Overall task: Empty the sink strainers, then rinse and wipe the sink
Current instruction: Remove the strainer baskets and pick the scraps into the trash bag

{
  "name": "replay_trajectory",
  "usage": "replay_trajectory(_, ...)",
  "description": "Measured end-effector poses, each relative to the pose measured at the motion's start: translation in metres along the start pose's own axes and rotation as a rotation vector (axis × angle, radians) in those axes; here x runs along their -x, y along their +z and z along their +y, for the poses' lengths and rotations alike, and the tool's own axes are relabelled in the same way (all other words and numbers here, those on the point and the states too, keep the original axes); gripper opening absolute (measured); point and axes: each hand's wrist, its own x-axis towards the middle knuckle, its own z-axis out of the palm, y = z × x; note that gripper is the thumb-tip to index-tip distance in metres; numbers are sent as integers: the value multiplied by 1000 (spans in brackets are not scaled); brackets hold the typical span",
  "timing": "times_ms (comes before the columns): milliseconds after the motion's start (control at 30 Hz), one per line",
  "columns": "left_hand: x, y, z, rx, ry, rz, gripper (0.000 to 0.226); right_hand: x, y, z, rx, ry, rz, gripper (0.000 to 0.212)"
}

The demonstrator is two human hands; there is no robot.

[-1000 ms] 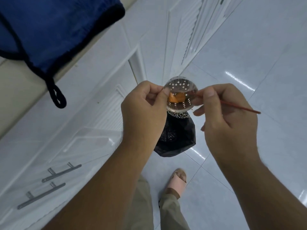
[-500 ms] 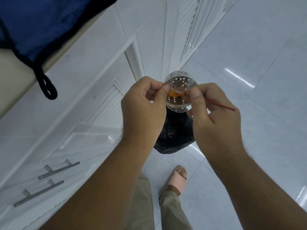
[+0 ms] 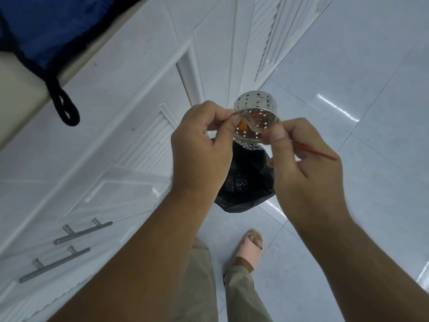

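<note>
A round perforated metal sink strainer [image 3: 256, 112] is held tilted on its side above a black rubbish bag [image 3: 246, 182] on the floor. My left hand [image 3: 199, 154] pinches the strainer's left rim. My right hand [image 3: 301, 170] grips the right rim with the thumb and also holds a thin red stick [image 3: 315, 152] that points right. An orange scrap [image 3: 243, 125] sits inside the strainer near my left thumb. A bit of white netting [image 3: 249, 145] hangs under the strainer.
White cabinet doors [image 3: 130, 117] with two metal bar handles [image 3: 81, 232] run along the left. A blue cloth [image 3: 58, 24] with a black cord loop hangs over the counter edge at the top left. Glossy white floor tiles [image 3: 359, 77] lie to the right; my sandalled foot [image 3: 251, 247] stands below.
The strainer has tipped further onto its side, so its wall now faces me. My right thumb has moved onto its right rim. Both hands sit slightly higher in view.
</note>
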Motion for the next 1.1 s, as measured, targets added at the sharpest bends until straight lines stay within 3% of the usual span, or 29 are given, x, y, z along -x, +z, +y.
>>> replay_trajectory(200, 0, 0, -2, -22, 16, 1, 12, -2, -5, -4, -28, -72, 53, 19)
replay_trajectory(367, -1, 1, -2, -44, 33, 4, 12, -6, 0, 3, 80, -14, 25, 14)
replay_trajectory(467, 0, 2, -3, -71, 43, -13, 13, -6, -1, 1, 63, 12, 36, 23)
replay_trajectory(667, 0, 5, -4, -54, 63, -11, 11, -5, -7, -5, 0, -77, 17, 22)
replay_trajectory(867, -1, 5, -5, -94, 102, -8, 11, -6, -1, 6, 129, 25, 18, 19)
replay_trajectory(1100, 0, 5, -9, -89, 116, 0, 11, 0, -5, -2, -27, -59, 40, 25)
